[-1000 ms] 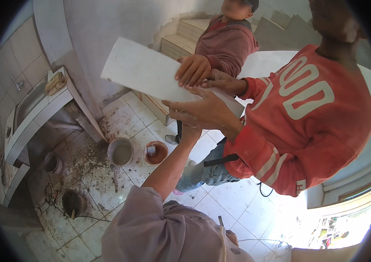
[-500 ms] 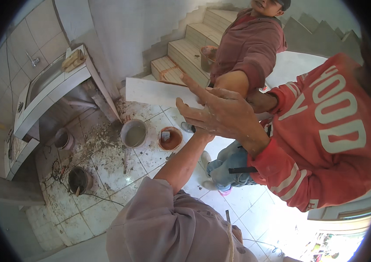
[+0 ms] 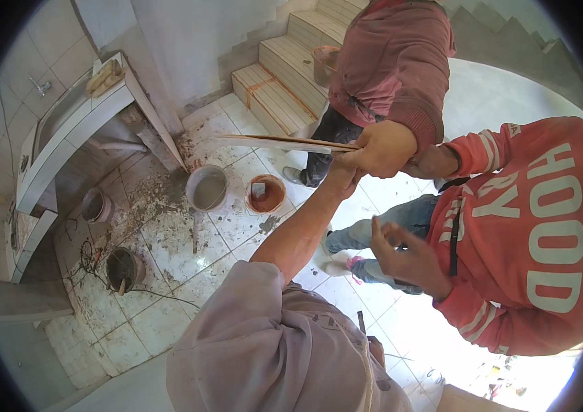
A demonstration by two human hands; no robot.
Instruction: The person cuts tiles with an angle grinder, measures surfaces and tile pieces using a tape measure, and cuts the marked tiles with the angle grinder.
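My left forearm reaches up from the lower edge, and my left hand [image 3: 347,172] is closed at the right end of a thin white tile piece [image 3: 281,143]. The tile is seen almost edge-on, its brown edge upward. A co-worker in a maroon jacket grips the same end with a hand [image 3: 389,147] that partly covers my fingers. My right hand [image 3: 376,350] shows only as a small part beside my grey shirt, near a thin dark bar [image 3: 361,321]; its fingers are mostly hidden.
Another co-worker in a red hooded top [image 3: 511,226] stands at the right, one hand [image 3: 408,254] raised below the tile. Several buckets, including a grey one [image 3: 207,189] and one with reddish contents [image 3: 265,194], stand on the dirty tiled floor. Stairs [image 3: 284,82] rise behind; a tiled counter [image 3: 71,141] is left.
The tile has turned from showing its white face to nearly edge-on. The red-topped co-worker's hand has moved from in front of the tile down and right. My left arm stays extended.
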